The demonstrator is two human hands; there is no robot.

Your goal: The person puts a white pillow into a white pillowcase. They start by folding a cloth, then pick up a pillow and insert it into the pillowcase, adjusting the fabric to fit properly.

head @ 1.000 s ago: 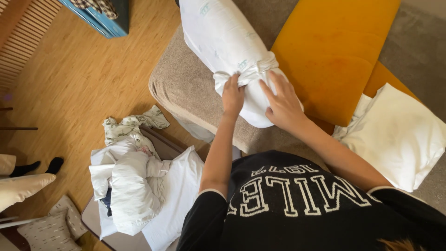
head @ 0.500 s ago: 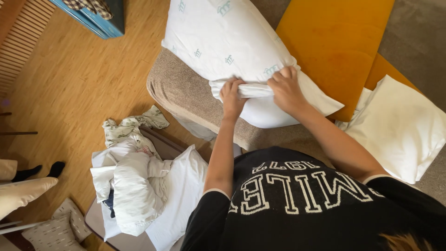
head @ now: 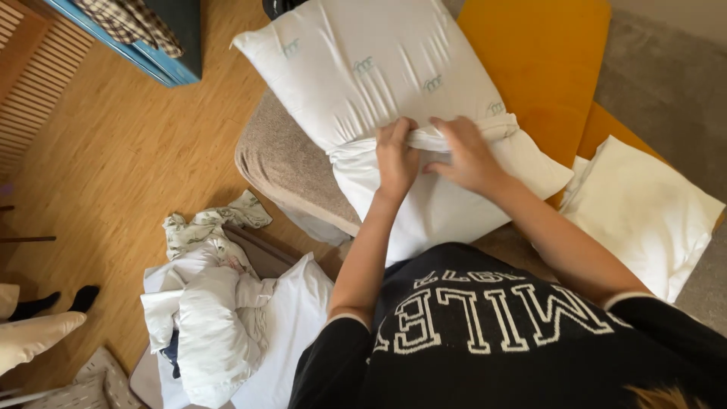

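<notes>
Both hands, left hand (head: 395,157) and right hand (head: 468,154), now pinch the bunched pillowcase (head: 454,204) edge farther up the flattened pillow (head: 363,68).

no packages, labels, signs, screens

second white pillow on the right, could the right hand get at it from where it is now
Probably yes. The right hand is busy gripping the bunched pillowcase edge on the large pillow, but the second pillow lies uncovered just beside that arm, with nothing between them.

Both hands (head: 435,155) grip bunched pillowcase (head: 454,197) on pillow (head: 363,68)
</notes>
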